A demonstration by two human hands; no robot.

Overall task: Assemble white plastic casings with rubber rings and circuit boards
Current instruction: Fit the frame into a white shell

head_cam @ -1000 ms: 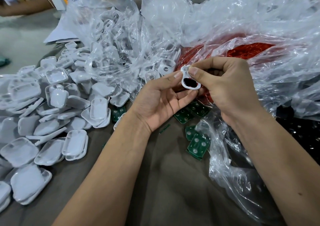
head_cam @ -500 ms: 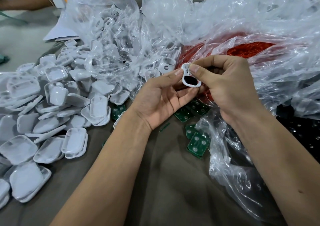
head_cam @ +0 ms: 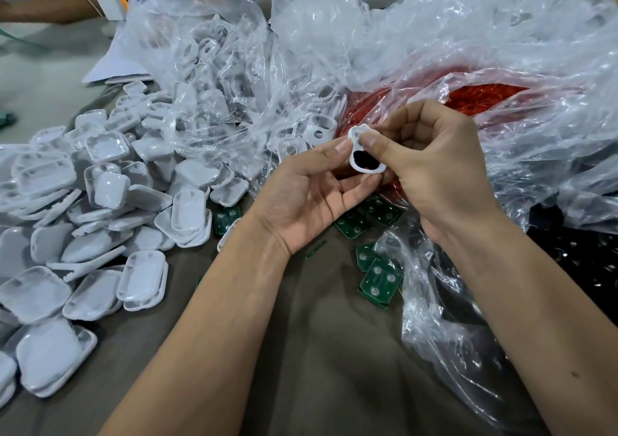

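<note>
The brown desk (head_cam: 317,352) is being covered at the left by a heap of white plastic casings (head_cam: 100,201). Green square circuit boards (head_cam: 379,283) are lying near the middle. One small white casing (head_cam: 366,154) is being pinched above them by the left hand (head_cam: 311,194) and right hand (head_cam: 434,168).
</note>
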